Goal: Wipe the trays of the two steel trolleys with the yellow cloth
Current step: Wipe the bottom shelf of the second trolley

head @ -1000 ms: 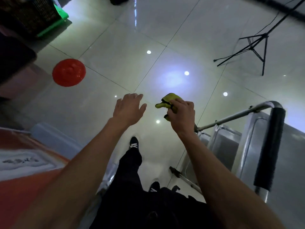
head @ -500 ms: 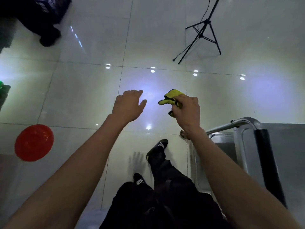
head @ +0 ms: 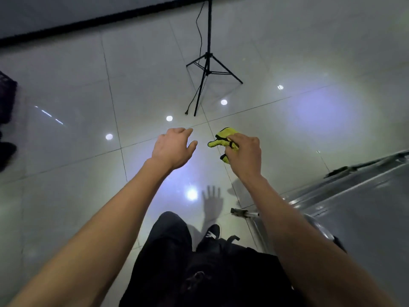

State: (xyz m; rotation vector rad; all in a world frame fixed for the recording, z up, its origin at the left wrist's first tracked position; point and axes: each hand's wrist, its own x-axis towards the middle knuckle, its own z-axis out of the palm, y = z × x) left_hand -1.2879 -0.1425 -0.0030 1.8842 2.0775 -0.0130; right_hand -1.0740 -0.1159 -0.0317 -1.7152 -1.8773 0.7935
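Nearest the camera are the person's dark trousers [head: 177,258] and one black shoe [head: 212,234] with a small white mark on it, too blurred to read as a brand; no other writing shows anywhere. To the right at the same depth, a steel trolley [head: 358,213] fills the lower right corner, its flat top grey and glossy, with a metal bar end [head: 242,212] jutting out toward the shoe. Both bare forearms reach forward over the tiled floor [head: 77,165]. The left hand [head: 174,148] hangs in the air with fingers relaxed and slightly spread, holding nothing, and its shadow falls on the tile below. Just beside it, apart from it, the right hand [head: 244,152] has its fingers curled round the bunched yellow cloth [head: 223,139], which has a black edge and sticks out to the left of the fist, well above the floor and clear of the trolley. Farther off stands a black tripod [head: 207,69] with a cable hanging down it, and beyond that a dark skirting line along the wall
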